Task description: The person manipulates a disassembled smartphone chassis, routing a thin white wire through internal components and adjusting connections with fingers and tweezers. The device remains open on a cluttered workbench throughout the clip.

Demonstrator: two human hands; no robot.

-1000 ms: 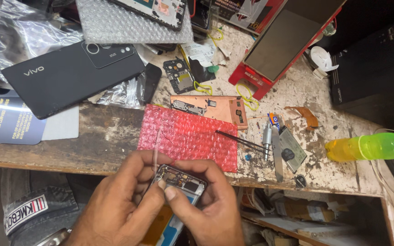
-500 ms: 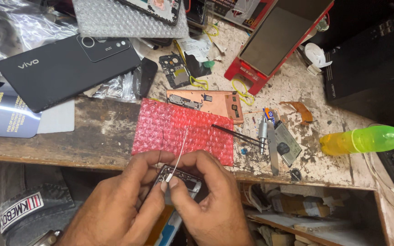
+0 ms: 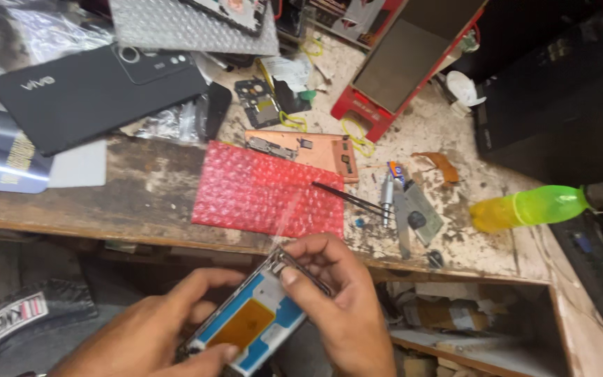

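Cluttered wooden desk (image 3: 141, 202) lies beyond both hands. Left hand (image 3: 155, 335) and right hand (image 3: 336, 300) clamp an opened phone frame (image 3: 252, 321), its orange and blue insides exposed, back cover already off.

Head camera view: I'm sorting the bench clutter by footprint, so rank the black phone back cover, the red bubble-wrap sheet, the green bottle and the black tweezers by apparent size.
1. black phone back cover
2. red bubble-wrap sheet, slightly smaller as it looks, though it lies nearer the camera
3. green bottle
4. black tweezers
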